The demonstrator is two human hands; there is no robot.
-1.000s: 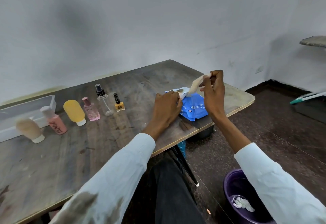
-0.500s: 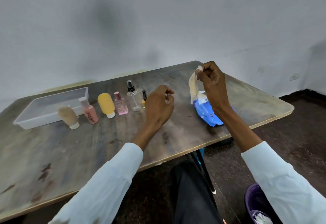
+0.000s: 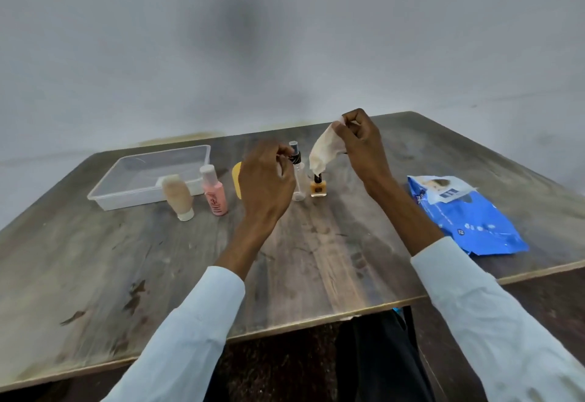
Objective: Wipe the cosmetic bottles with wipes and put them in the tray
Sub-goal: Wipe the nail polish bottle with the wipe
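Since left hand point(image 3: 267, 180) quit pack point(image 3: 465, 211), wipe point(image 3: 326, 150) hangs free, right hand point(image 3: 361, 138) pinching

tray point(image 3: 148, 176) left of bottles point(image 3: 215, 194), wipes pack point(image 3: 465, 214) far right

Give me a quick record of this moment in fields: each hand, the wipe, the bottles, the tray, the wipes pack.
right hand: pinches wipe by its top, raised above table
wipe: hangs loose, over nail polish bottle
left hand: fingers curled at clear spray bottle; grip unclear
other bottles: beige tube, pink bottle, yellow bottle partly hidden
tray: holds no bottles
wipes pack: flat, on the right
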